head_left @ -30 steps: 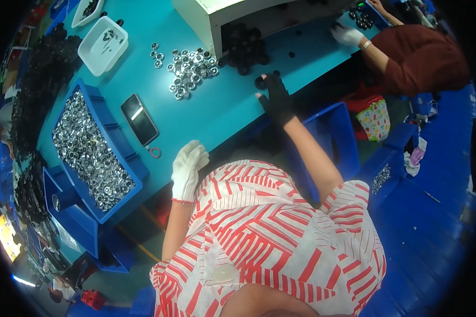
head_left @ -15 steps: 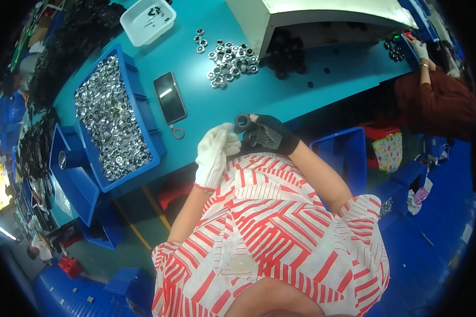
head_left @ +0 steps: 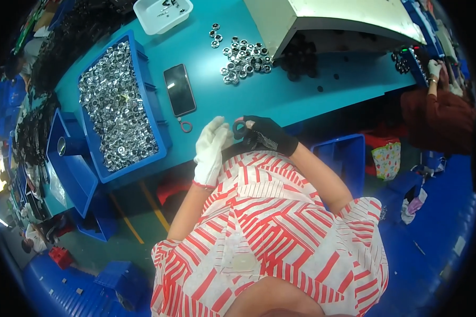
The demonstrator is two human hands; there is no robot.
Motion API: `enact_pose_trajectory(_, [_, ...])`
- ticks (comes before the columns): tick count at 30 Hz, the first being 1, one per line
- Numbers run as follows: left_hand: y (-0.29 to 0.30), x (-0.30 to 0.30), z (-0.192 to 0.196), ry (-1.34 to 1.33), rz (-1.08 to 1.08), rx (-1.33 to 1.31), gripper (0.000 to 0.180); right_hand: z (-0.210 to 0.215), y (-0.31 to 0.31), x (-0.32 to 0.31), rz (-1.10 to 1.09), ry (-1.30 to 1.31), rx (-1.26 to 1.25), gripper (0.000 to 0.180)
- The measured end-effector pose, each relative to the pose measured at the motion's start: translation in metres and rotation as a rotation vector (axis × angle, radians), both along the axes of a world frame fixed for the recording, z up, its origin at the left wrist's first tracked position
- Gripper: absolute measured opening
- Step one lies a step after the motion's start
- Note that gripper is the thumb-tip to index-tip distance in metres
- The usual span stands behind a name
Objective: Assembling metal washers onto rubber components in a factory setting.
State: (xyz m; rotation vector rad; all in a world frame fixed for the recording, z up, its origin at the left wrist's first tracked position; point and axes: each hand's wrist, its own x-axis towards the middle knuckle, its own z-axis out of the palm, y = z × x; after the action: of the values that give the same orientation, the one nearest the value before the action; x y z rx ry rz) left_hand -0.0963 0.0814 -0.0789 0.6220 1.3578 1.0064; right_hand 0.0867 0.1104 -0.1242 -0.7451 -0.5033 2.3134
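Left hand: the left hand [head_left: 210,150], in a white glove, was raised at the near edge of the teal table [head_left: 280,95], fingers loosely extended and held close together; its fingertips reached up beside the small dark ring, but whether they touched it cannot be told.
Right hand: the right hand [head_left: 265,136], in a black glove, was curled with its fingertips pinched on the small dark ring [head_left: 239,128], gripping it at its right side.
Held part: the small dark ring sat between the two hands, just above the table's near edge and close to the person's chest (its detail was too small to make out).
Blue bin: a long blue bin [head_left: 149,105] heaped with shiny metal rings lay on the table to the left of the hands, well apart from them.
Phone: a dark phone [head_left: 179,90] lay flat on the table just right of the blue bin, screen up, with a small loop-shaped piece [head_left: 185,126] just below its lower end.
Loose metal rings: a scatter of metal rings [head_left: 241,57] lay on the far part of the table, beside the white machine housing [head_left: 349,18].
Dark parts: a cluster of black parts [head_left: 299,58] sat under the housing's overhang, next to the metal rings.
White tray: a white tray [head_left: 162,12] stood at the far left of the table.
Co-worker: another person's gloved hand [head_left: 434,68] worked at the far right end of the table, well apart from the wearer's hands.
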Motion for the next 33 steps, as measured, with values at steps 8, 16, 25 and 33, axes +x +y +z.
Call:
enact_pose_trajectory(8, [0.0,-0.018,0.003,-0.226,-0.132,-0.16,0.05,-0.007,0.016,-0.017,0.074,-0.729,0.621,0.031])
enact_pose_trajectory(16, [-0.012,-0.039,-0.003,-0.249,0.103,-0.195,0.045,-0.077,0.092,-0.03,-0.248,-1.525,1.029,0.042])
enact_pose_trajectory(25, [-0.02,-0.046,-0.011,-0.262,0.121,-0.189,0.044,-0.101,0.085,-0.026,-0.31,-1.405,0.938,0.03])
enact_pose_trajectory(33, [-0.011,-0.029,-0.016,-0.261,0.017,-0.202,0.041,-0.107,0.057,0.008,-0.277,-1.243,0.775,0.029])
